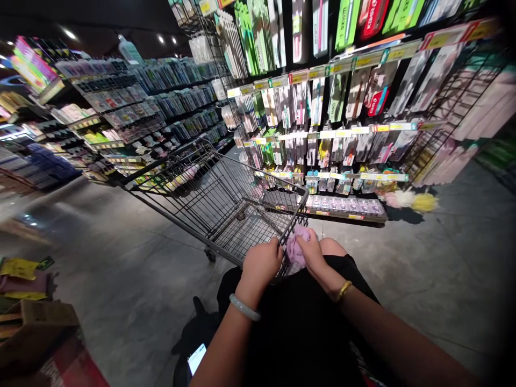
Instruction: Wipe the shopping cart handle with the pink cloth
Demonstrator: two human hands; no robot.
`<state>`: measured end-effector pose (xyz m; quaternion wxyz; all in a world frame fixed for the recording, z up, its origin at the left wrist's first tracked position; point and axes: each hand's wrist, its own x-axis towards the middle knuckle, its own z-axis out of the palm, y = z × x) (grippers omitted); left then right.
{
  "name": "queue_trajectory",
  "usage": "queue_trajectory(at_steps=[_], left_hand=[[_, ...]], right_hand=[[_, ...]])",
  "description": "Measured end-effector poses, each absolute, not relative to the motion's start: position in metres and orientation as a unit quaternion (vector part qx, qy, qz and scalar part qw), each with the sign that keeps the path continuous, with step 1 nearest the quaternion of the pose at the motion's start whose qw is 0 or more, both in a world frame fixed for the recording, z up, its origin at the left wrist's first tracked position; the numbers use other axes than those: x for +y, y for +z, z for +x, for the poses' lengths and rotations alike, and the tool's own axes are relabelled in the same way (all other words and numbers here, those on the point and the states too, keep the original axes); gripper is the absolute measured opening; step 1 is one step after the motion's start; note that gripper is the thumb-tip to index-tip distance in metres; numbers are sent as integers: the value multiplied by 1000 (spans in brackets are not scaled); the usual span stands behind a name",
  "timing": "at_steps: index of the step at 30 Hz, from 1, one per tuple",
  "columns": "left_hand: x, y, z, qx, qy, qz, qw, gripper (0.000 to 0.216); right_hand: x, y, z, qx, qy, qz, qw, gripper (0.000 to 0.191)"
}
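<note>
One wire shopping cart point(226, 199) stands in a store aisle. Two hands, one left hand point(262, 263) and one right hand point(313, 253), meet at one pale purple fluffy item point(296, 248). Two bracelets are worn: one pale bangle point(244, 308) and one gold band point(344, 290). Three fluffy poufs point(405, 199) lie by the bottom shelf point(342, 215), and one phone point(196, 358) shows below.

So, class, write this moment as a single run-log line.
scene: shop aisle | left hand: closed at cart rim | right hand: holding pink cloth | cart: wire, directly ahead | rack: hanging packets, beyond cart
</note>
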<state>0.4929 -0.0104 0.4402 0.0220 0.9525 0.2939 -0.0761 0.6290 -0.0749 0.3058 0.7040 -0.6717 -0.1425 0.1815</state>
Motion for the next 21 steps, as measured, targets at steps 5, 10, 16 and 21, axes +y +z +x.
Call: queue_trajectory(at_steps=[5, 10, 16, 21], left_hand=[[-13, 440, 486, 292, -75, 953, 15, 30], [-15, 441, 477, 291, -89, 952, 26, 31], [-16, 443, 471, 287, -93, 953, 23, 28], [-18, 444, 470, 293, -97, 951, 31, 29]], right_hand=[[-60, 357, 660, -221, 32, -658, 719, 40], [-71, 319, 670, -310, -20, -717, 625, 39], [-96, 322, 679, -250, -68, -772, 580, 36], [-78, 394, 676, -557, -106, -706, 424, 30]])
